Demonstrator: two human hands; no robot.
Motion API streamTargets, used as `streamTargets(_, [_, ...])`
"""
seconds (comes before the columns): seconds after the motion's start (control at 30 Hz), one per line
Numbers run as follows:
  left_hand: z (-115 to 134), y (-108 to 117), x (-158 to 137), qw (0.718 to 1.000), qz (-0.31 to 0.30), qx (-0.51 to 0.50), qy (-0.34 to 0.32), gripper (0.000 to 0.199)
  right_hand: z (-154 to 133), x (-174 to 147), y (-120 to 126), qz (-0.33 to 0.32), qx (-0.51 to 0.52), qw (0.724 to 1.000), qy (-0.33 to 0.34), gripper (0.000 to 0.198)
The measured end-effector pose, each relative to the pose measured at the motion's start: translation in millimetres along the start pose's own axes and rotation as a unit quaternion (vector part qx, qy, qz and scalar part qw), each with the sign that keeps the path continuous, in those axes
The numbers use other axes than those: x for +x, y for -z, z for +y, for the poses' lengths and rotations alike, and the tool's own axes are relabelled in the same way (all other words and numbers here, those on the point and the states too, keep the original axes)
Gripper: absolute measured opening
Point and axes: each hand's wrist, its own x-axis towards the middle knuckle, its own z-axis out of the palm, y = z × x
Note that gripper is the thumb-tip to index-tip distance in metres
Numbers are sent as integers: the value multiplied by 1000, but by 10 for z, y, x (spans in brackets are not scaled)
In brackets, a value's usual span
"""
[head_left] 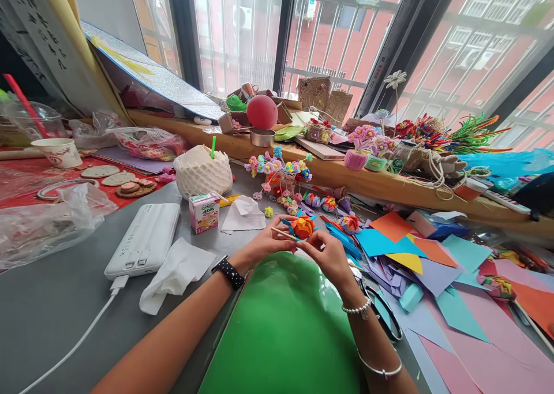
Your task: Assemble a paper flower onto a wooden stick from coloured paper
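An orange paper flower [303,226] with blue paper around it is held up in front of me, above the near edge of a green sheet [285,325]. My left hand [274,241] is closed at the flower's left side, fingers curled behind it. A thin wooden stick [283,233] slants in front of the flower. Its lower right end meets the pinched fingertips of my right hand [329,258]. My fingers partly cover the flower's underside, so its exact grip is hidden. Just behind lies another folded paper flower [350,225] beside blue paper strips [341,241].
Coloured paper sheets [459,316] spread over the right side, near scissors [383,313]. On the left are a white power bank [145,238] with a cable, crumpled tissue [177,273], a drink carton [204,213] and a netted coconut [203,172]. Crafted flowers [281,169] stand behind.
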Motion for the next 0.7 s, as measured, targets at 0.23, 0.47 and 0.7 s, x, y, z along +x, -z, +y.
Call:
streamTargets(0.23, [3, -22, 2, 999, 24, -26, -4, 59, -30, -9, -11, 21, 6, 1000, 8, 35])
streamTargets(0.47, [30, -52, -13, 999, 28, -12, -19, 55, -47, -31, -31, 45, -55, 997, 42, 34])
streamTargets(0.7, [36, -50, -25, 1000, 21, -5, -14, 54, -30, -30, -40, 33, -56, 997, 31, 34])
